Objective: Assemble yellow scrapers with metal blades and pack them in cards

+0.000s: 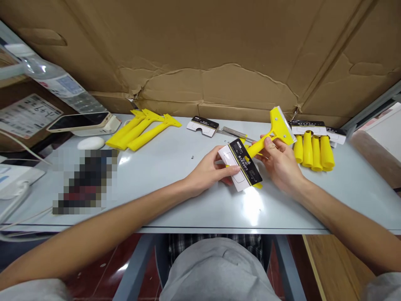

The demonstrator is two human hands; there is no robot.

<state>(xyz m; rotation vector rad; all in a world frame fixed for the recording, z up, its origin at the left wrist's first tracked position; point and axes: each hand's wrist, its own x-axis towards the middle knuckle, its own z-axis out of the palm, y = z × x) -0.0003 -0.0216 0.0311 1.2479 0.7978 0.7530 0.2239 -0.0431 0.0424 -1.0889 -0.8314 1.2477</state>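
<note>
My left hand [211,169] pinches a black-and-white printed header card [242,163], its thumb lying across the front. My right hand [280,161] grips a yellow scraper [277,127] just below its wide head, where two screws and a pale blade edge show. The scraper's handle runs down to the left and meets the card; whether it passes through the card's hole I cannot tell. More yellow plastic shows under the card's lower edge. Behind the hands, thin metal strips [234,133] lie beside a stack of cards [203,126].
Three yellow scraper handles [144,129] lie at the left. Several carded scrapers [313,150] rest at the right. Tiny screws [192,157] dot the table [163,175]. A phone [79,122], a white mouse-like object [90,143] and a bottle [59,79] stand left; cardboard [200,42] walls the back.
</note>
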